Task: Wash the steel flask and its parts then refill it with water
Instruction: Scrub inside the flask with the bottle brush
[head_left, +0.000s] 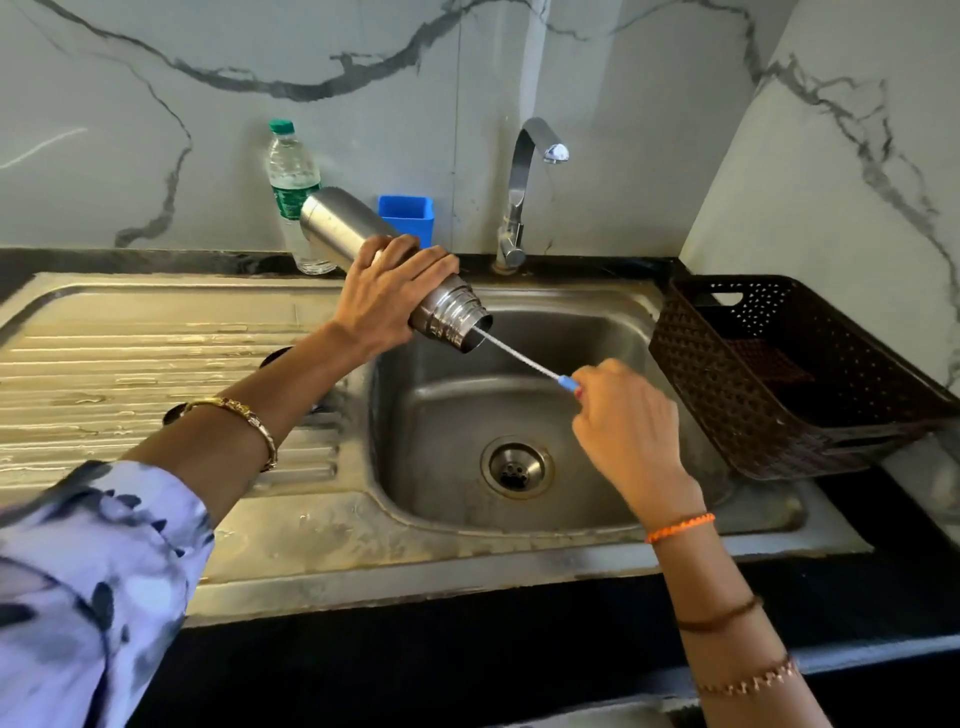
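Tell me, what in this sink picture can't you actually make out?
All in the head view:
- Brush head: hidden inside the steel flask, so how far in it reaches is unknown.
- Brush handle: mostly covered by the right hand.
- Dark round objects on the drainboard: largely behind the left arm, unidentifiable.
- Plastic bottle label: too small to read.
- Brown basket contents: dim, unclear.
- Tap: no stream visible, but its lever position is unclear.
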